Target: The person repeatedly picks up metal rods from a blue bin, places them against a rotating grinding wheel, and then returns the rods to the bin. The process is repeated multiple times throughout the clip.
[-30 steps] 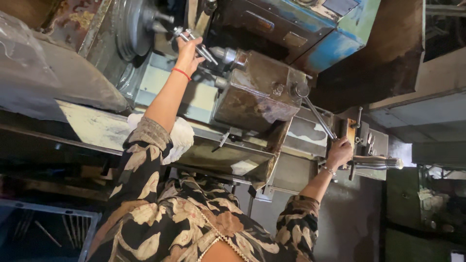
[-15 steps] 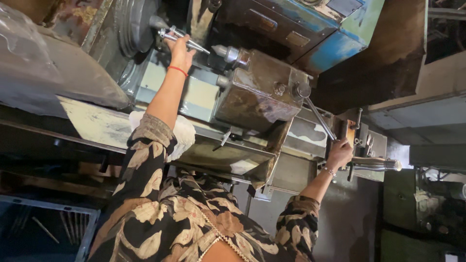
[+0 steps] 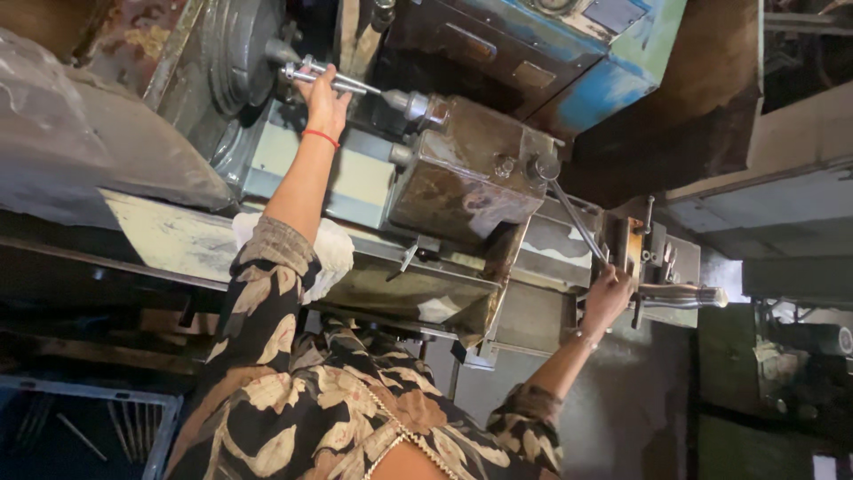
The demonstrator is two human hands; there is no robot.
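From the head camera, the scene appears tilted, and a person in a patterned brown and cream sleeve stands before an old lathe (image 3: 462,178) with a rusty brown body and a blue housing above it.

The left hand (image 3: 324,98) is stretched up and far forward. Its fingers are closed around a shiny metal rod (image 3: 333,80), which lies almost level and reaches from the grey round chuck (image 3: 235,62) toward the pointed tailstock centre (image 3: 413,105). The hand grips the rod near the chuck end. A thin red band (image 3: 320,136) sits on this wrist.

The right hand (image 3: 609,298) is lower and to the side, well apart from the left one. It is closed on the lower end of a long thin steel lever (image 3: 573,218), which goes up in a slant to a round knob on the brown machine block. Just beside this hand a polished steel handle (image 3: 680,296) sticks out sideways; whether the hand touches it I cannot tell.

Under the left arm a white cloth (image 3: 333,253) lies on the machine bed, partly hidden by the sleeve. In the lower corner stands a blue crate (image 3: 133,404) with some thin rods inside. A grey plastic sheet (image 3: 80,142) covers something at the side.
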